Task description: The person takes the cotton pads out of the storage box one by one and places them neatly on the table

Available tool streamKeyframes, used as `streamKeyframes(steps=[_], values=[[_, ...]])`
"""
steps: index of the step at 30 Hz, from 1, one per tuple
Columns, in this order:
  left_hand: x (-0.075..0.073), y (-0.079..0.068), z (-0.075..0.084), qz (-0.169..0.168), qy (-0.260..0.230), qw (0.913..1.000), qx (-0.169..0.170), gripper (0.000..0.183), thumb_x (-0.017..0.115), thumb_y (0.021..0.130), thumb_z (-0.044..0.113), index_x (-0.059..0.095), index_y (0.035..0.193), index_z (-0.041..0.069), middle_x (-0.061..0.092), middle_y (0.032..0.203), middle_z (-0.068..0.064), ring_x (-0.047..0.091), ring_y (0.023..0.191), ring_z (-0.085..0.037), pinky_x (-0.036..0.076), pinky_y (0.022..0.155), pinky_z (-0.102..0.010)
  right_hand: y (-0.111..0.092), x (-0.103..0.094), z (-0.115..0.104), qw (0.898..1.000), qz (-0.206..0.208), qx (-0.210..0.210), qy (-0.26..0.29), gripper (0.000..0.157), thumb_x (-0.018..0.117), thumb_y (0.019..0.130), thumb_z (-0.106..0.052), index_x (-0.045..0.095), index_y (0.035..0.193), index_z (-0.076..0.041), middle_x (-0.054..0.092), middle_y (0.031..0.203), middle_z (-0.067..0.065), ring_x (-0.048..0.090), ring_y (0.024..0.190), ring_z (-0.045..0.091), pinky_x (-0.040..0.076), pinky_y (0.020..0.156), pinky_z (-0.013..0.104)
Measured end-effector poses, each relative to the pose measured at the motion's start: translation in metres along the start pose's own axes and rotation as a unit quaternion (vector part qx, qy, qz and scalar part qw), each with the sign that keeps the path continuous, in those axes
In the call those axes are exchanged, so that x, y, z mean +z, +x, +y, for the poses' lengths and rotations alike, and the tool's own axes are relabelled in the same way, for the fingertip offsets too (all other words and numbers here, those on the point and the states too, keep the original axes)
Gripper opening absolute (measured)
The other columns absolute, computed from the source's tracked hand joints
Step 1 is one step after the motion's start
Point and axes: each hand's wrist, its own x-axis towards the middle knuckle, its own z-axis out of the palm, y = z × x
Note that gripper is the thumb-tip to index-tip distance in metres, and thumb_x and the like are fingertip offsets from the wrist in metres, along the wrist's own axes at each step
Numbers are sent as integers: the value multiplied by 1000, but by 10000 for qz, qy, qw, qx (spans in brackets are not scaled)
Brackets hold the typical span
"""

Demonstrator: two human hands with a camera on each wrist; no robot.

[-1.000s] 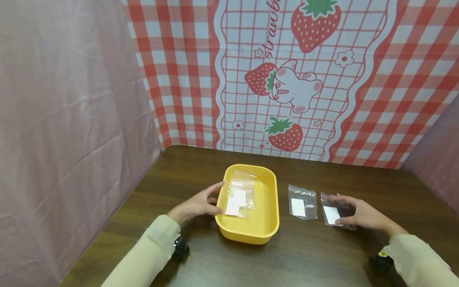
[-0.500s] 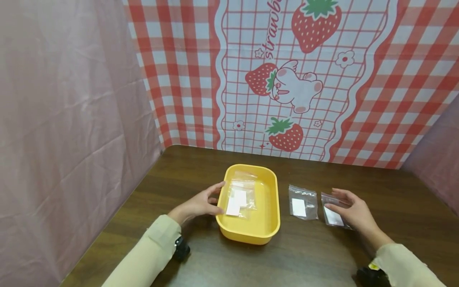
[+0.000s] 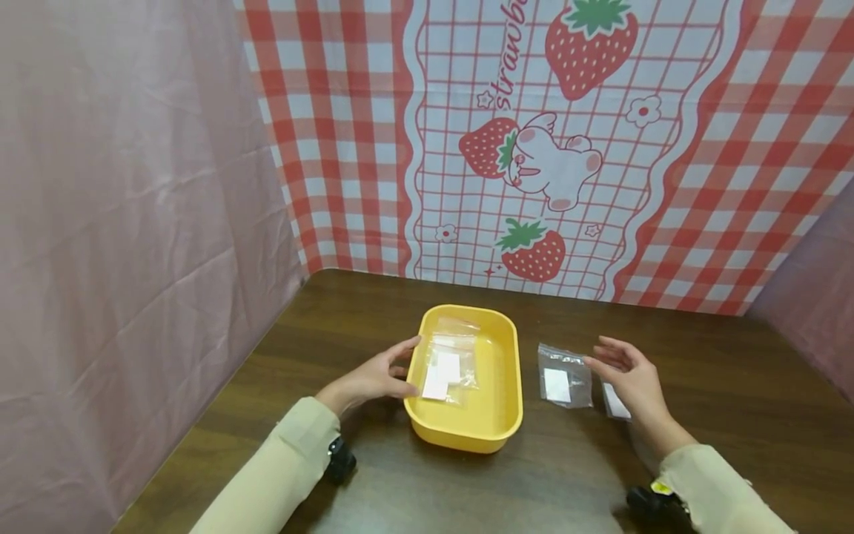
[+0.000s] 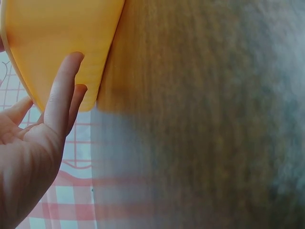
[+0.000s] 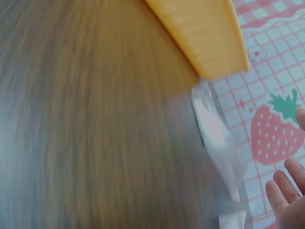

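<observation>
My left hand (image 3: 370,380) rests along the left side of a yellow plastic tub (image 3: 502,371). In the left wrist view its extended fingers (image 4: 59,95) lie against the tub's outer wall. Two clear zip bags with white labels overlap inside; the upper zip bag (image 3: 449,368) shows best. To the tub's right, another labelled zip bag (image 3: 556,384) lies flat on the table. My right hand (image 3: 634,382) hovers above the rightmost zip bag (image 3: 615,404), fingers spread and nothing visible between them. This hand covers most of that bag.
A dark wood table (image 3: 534,475) carries everything. Behind it hangs a red-and-white checked cloth (image 3: 360,170) with strawberry prints. A pink curtain (image 3: 153,222) borders the left side.
My right hand has lifted off the rightmost zip bag and moved left, toward the neighbouring bag. My left hand, the tub and the bags have stayed where they were.
</observation>
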Motion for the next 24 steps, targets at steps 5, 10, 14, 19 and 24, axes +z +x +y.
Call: streamKeyframes(steps=[5,10,14,19,24], values=[[1,0,1,11,38,10000,-18,89,73,76,4,25,148,19,26,143,-15,45,116,-33,50,81,-37,1,17,-8,9999,75,87,92,41,72,82,-18,57,118,-6,61,91,-21,57,87,-3,45,71,11],[0,0,1,-10,35,10000,-24,89,72,76,4,23,149,20,26,144,-15,45,117,-33,50,81,-37,2,32,-14,9985,-25,138,520,46,73,81,-20,56,121,-4,63,95,-15,57,89,-1,46,73,13],[-1,1,-1,-50,11,10000,1,89,72,76,4,23,149,19,25,144,-16,45,118,-33,50,81,-37,5,43,-18,9974,-84,82,706,43,74,81,-22,59,119,-7,64,98,-10,58,89,-1,46,75,13],[-1,1,-2,-64,-1,10000,38,88,72,77,4,23,149,19,26,144,-16,46,117,-33,50,81,-36,7,57,-30,9948,-240,-44,991,43,74,81,-23,59,118,-6,65,102,-2,58,89,2,45,78,14],[-1,1,-2,-38,-23,10000,44,89,72,76,4,23,149,18,26,143,-16,46,116,-32,50,80,-36,12,68,-41,9924,-370,131,1162,45,74,81,-23,59,120,-7,65,105,1,58,92,3,46,79,16]])
